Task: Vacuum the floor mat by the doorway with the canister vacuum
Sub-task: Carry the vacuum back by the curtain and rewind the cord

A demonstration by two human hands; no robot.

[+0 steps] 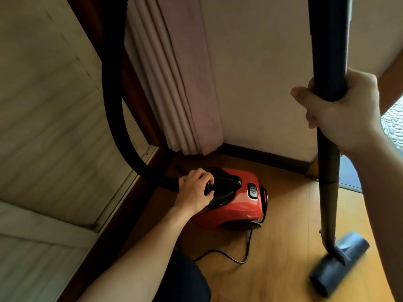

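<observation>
A red canister vacuum [235,205] sits on the wooden floor near the corner. My left hand [194,188] grips the black hose connector where the hose [113,101] enters the canister's front. My right hand [342,110] grips the dark upright wand [327,51]. The wand runs down to a dark floor nozzle [340,264] resting on the floor at the lower right. A patterned floor mat [394,120] shows only as a sliver at the right edge, behind my right arm.
A pink curtain [178,83] hangs in the corner beside a pale wall [257,62]. A sliding door with a track [122,188] lies at the left. The black power cord [235,256] loops on the wooden floor [283,236] in front of the canister.
</observation>
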